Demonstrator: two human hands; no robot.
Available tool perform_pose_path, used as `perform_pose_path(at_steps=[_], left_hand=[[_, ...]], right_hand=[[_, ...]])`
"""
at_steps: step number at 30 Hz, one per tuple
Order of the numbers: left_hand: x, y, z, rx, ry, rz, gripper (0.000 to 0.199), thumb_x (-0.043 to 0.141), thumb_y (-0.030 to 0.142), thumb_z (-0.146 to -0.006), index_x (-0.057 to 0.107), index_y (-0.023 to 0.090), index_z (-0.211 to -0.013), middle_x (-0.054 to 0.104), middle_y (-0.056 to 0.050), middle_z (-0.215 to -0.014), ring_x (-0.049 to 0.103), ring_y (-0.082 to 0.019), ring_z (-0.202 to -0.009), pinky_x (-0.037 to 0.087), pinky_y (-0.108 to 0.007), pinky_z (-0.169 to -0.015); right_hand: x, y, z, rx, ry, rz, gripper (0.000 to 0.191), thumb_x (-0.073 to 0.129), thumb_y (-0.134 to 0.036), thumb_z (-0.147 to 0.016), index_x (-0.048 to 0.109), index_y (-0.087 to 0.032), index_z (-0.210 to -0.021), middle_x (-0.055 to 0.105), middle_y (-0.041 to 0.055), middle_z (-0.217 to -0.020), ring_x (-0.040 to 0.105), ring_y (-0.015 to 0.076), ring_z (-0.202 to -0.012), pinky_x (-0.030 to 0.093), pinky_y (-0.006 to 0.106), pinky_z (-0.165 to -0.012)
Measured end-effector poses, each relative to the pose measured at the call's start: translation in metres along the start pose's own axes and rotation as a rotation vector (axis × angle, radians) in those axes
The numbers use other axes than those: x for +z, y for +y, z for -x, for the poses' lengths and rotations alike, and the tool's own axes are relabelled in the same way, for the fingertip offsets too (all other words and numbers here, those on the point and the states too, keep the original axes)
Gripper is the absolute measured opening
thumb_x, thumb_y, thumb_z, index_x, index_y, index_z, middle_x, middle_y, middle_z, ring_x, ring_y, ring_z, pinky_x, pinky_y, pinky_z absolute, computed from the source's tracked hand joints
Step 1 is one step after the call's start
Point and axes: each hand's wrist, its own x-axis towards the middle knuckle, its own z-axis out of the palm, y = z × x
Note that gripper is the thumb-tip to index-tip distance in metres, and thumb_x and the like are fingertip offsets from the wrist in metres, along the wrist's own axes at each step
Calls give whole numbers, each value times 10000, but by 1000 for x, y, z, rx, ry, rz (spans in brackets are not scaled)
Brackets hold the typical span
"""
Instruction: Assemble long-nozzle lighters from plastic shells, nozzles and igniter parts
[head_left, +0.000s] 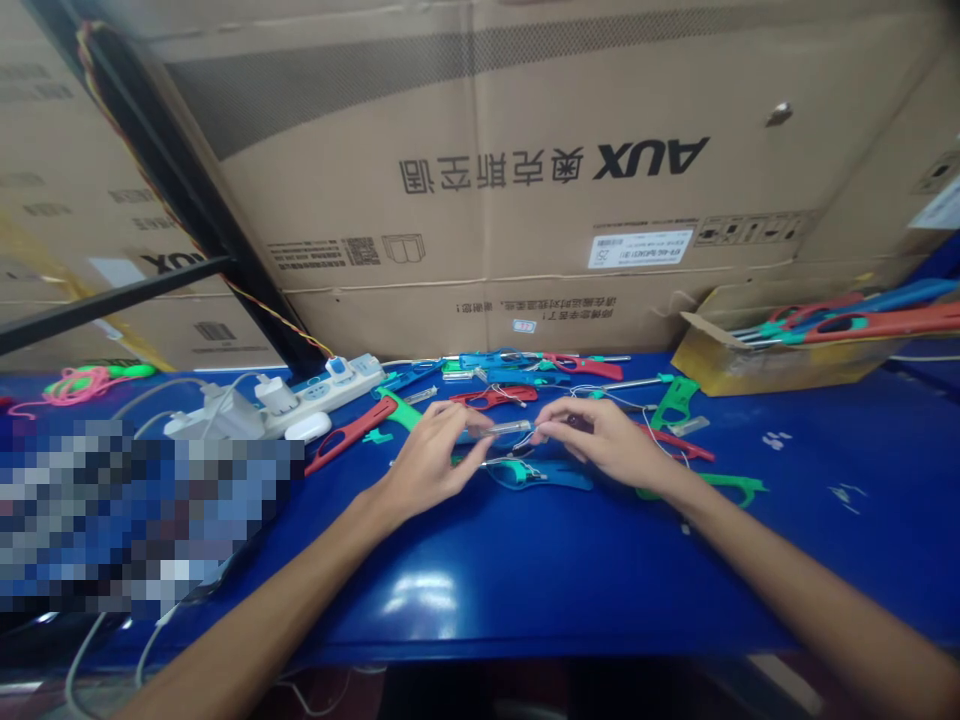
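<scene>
The left hand (435, 455) holds a slim, clear-and-silver piece (510, 428) near the middle of the frame, between the thumb on the near side and the fingers on the far side. It lies roughly level with one end pointing at the right hand (607, 440), probably so that this end is free for the other fingers to reach. The right hand is bent inward, its fingertips drawn close together beside that end, where a thin white wire (534, 452) runs; whether they pinch the wire or only touch it is too small to tell.

The split looks like steadying on the left and finer handling on the right. Both forearms slant in from the lower corners, wrists fairly straight, and the hands work low over the blue tabletop (420, 580), likely for steadiness.

Just below the held piece lies a blue, see-through plastic shell (555, 476) with a green part at one end. Red plastic handles, such as the one at centre left (352, 437), and a green handle (675, 403) to the right lie around and beyond the hands, apparently spread within easy reach. The open cardboard box (787, 368) at the right edge carries more red and blue handles, perhaps grouped there to stay out of the working spot.
</scene>
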Motion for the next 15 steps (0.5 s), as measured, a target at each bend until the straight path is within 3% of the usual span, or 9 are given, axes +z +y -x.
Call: perform_pose_path(at_steps=[4,15], left_hand=[[0,2,0,72,27,19,61,620,181,-919,576,197,-958,717,-6,-936,658,-162,-864,456,-349,-864],[1,6,0,129,-13,62,69,604,164,-940,580,199,-994,718,-8,-970,660,-147,-866,456,-335,-863]], right_hand=[[1,-1,-1,13,-24,-129,251,597,-458,-924,653,-215,-949,747,47,-924,449,87,-520,388,271,-499],[-4,-11,1,25,-36,-129,218,608,-433,-916,664,-222,-908,734,33,-905,456,86,-514,377,278,-507]])
